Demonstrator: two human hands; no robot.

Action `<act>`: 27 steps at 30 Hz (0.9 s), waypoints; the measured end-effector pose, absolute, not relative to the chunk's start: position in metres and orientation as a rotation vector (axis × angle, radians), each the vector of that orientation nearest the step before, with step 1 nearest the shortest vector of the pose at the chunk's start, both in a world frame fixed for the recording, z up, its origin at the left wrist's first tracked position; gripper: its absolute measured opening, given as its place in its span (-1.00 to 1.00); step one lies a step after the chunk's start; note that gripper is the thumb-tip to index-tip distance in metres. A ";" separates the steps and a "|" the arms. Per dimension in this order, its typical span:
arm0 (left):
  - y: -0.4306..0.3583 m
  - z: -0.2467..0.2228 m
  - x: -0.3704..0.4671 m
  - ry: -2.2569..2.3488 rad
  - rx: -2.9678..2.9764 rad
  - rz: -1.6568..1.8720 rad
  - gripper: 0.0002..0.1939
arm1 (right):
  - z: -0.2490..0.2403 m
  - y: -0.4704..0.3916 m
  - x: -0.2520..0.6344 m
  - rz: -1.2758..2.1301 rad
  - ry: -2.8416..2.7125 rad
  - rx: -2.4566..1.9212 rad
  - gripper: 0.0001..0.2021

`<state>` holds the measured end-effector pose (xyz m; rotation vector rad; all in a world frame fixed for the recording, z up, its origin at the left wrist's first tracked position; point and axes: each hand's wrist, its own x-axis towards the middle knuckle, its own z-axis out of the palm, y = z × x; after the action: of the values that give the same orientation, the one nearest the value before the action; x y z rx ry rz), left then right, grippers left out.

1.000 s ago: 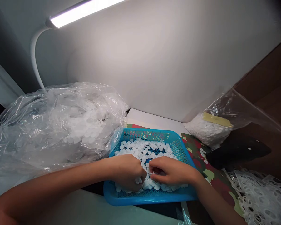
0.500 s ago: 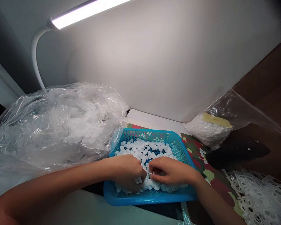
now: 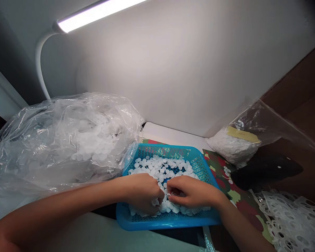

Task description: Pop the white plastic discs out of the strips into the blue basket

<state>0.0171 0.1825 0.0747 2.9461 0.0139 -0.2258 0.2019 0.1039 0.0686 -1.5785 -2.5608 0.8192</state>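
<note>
Small white discs [image 3: 157, 167] lie loose over the bottom of a blue plastic basket [image 3: 162, 224] with lattice walls. Both of my hands are down inside it, close together. My left hand [image 3: 143, 192] is closed with its fingers curled, and white discs show between thumb and fingers. Just to its right, my right hand [image 3: 193, 191] has thumb and fingers drawn together in a pinch at the discs. What exactly sits between those right fingertips is too small and shaded to make out.
On the left bulges a large clear plastic bag [image 3: 99, 140] of white discs. A smaller bag [image 3: 228, 145] with a yellow label [image 3: 243, 134] stands back right. White sheets with punched-out rings [image 3: 296, 224] lie at the lower right. A lamp [image 3: 94, 15] shines overhead.
</note>
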 end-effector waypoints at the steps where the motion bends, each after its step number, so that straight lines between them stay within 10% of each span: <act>1: 0.182 0.075 0.017 0.015 2.946 -0.224 -0.84 | 0.068 0.104 0.202 0.820 -2.561 -1.578 -0.89; 27: 0.180 0.076 0.014 0.004 3.064 -0.117 -0.77 | 0.075 0.104 0.201 0.749 -2.416 -1.528 -0.92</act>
<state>0.0136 0.1798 0.0757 3.0645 0.0042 -0.1168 0.2008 0.1044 0.0749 -1.5285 -2.4162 0.7494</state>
